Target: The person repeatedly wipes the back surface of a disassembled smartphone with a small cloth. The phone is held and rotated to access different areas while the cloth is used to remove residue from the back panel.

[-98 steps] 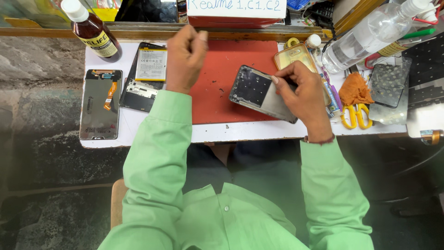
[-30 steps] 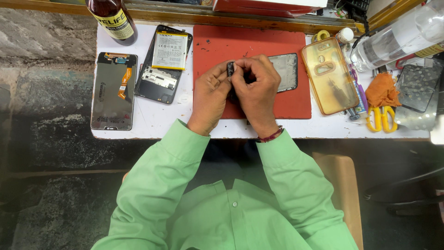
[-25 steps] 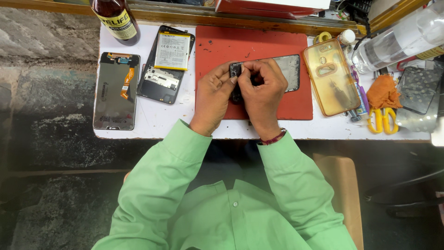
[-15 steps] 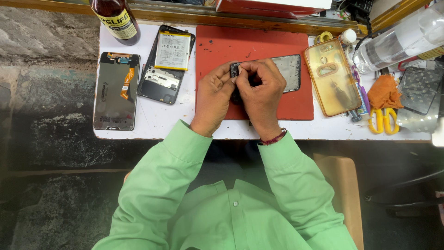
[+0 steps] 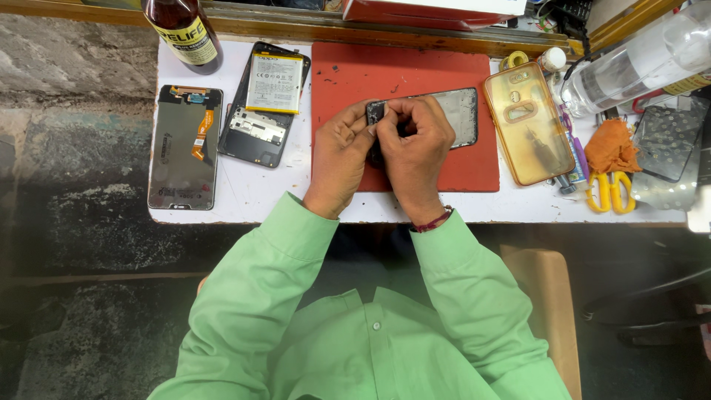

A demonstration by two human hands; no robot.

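Both of my hands meet over the red mat (image 5: 348, 81) on the small white table (image 5: 252, 196). My left hand (image 5: 337, 159) and my right hand (image 5: 415, 152) pinch a small dark phone part (image 5: 375, 112) between the fingertips. Under my right hand lies a phone frame (image 5: 463, 115) with a grey, worn back face, partly hidden by the fingers. The green sleeves of my shirt run down to the bottom edge.
Left of the mat lie a phone screen (image 5: 184, 148) with an orange flex cable and an opened phone body with a white battery (image 5: 266, 100). A brown bottle (image 5: 181, 33) stands behind. Right: an amber phone case (image 5: 527, 122), orange cloth (image 5: 611, 144), yellow scissors (image 5: 611, 194), clear bottle (image 5: 644, 59).
Earlier my right hand held the phone frame apart from my left fist; now both hands are together on a small part. In the last second they barely moved.
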